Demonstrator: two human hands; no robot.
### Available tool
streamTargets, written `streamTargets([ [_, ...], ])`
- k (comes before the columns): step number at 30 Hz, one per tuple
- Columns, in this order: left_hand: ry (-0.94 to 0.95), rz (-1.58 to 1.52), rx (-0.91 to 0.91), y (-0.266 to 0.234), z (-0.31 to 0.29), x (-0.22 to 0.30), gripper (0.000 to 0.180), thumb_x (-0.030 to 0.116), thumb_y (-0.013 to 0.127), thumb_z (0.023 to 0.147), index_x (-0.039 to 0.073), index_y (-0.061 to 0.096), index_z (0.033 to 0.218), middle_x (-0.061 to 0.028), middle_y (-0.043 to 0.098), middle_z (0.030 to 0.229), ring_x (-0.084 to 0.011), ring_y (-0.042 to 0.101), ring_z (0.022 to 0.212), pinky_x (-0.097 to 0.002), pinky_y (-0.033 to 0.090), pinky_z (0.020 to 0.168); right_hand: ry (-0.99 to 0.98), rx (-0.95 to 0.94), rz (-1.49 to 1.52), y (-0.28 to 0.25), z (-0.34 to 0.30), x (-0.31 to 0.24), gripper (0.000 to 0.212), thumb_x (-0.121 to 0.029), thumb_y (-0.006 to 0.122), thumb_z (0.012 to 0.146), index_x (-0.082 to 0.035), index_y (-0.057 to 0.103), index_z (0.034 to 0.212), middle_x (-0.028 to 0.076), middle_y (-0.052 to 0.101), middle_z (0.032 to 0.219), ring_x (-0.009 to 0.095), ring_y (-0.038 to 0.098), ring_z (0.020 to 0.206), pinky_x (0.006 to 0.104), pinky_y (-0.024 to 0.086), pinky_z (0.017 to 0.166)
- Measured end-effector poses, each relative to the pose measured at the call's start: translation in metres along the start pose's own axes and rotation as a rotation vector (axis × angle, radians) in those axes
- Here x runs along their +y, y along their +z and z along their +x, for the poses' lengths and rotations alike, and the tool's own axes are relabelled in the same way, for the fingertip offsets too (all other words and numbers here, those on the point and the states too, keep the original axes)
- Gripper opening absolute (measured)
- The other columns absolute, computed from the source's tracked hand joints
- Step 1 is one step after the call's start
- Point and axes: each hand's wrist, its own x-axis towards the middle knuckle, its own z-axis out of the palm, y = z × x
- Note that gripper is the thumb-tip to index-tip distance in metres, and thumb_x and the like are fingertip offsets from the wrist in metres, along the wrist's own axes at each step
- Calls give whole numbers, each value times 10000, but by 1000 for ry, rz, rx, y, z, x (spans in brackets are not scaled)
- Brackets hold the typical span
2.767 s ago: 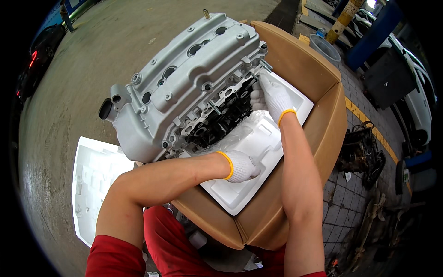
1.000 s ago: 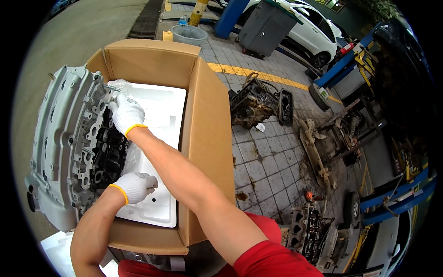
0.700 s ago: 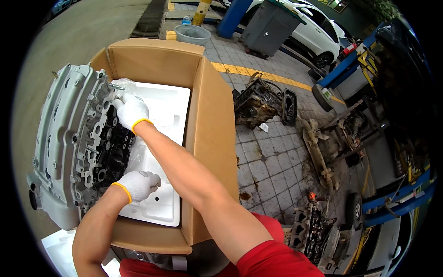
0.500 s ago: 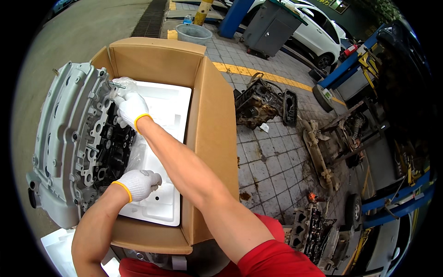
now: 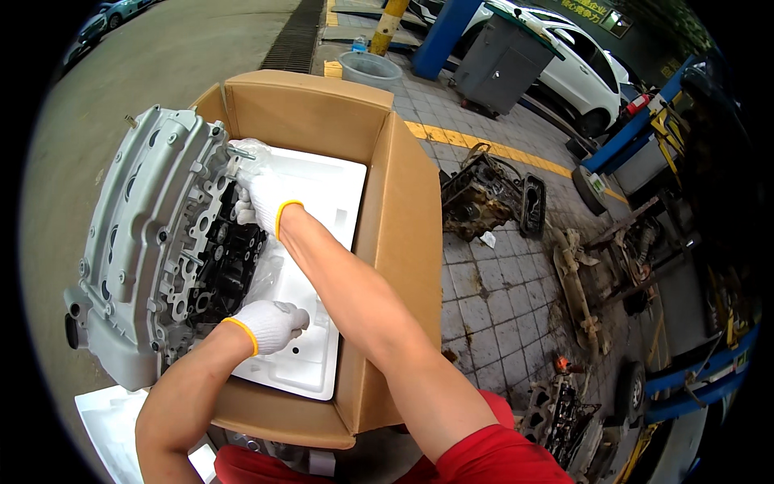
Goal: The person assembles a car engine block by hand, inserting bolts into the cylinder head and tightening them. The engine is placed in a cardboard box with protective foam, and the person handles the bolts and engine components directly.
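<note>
A grey-and-black engine [image 5: 149,218] with a ribbed cover and a row of ports stands at the left, overlapping the open cardboard box [image 5: 403,266]. White molded foam [image 5: 343,194] lies in the box. Crumpled clear plastic [image 5: 256,153] shows between engine and foam. In a white knit glove, my right hand [image 5: 266,195] reaches to the engine's far inner side beside the plastic, fingers curled; what they grip is hidden. My left hand [image 5: 276,325], gloved alike, is closed over the near part of the foam beside the engine's black block; nothing shows in its fist.
Another white foam piece [image 5: 113,423] lies below the engine. On the tiled floor at the right sit a dirty engine part [image 5: 480,194], a black pan [image 5: 532,206] and more parts [image 5: 556,415]. Farther off stand a grey bucket [image 5: 371,69], a grey cabinet [image 5: 500,73] and a white car [image 5: 572,68].
The whole scene has shifted to the right in the picture as the view turned. Both hands keep nearly the same places against the engine and foam, with no clear change in grip.
</note>
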Motion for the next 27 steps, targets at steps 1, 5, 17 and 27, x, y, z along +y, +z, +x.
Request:
streamTargets([
  [1,2,-8,-3,1,0,-1,257,230,589,1056,104,713,1243,-173,751,1180,-385,723,1090,-476,553,978,-48,70,-142,4,-4,2,278,-280,620,1079,-48,624,926,80,568,714,213,624,558,404,586,532],
  [5,-2,19,-8,3,2,-2,253,223,583,1057,101,709,1239,-171,753,1190,-380,724,1096,-474,551,978,-610,470,-1298,2,-5,26,293,-344,588,1074,-71,650,1160,208,716,1025,407,726,840,530,573,815],
  [17,-12,11,-19,6,2,-5,246,218,581,1050,104,700,1232,-176,753,1185,-385,724,1091,-479,554,960,-692,452,-1351,0,-10,24,316,-380,595,1062,-117,670,1221,211,734,1164,453,688,1068,563,531,900],
  [27,-10,83,-58,2,4,1,237,210,593,1036,112,697,1225,-206,749,1177,-419,716,1080,-519,549,921,-539,464,-1226,-3,1,20,490,-497,555,1047,-76,739,1219,305,731,1138,466,671,1138,530,508,1031],
])
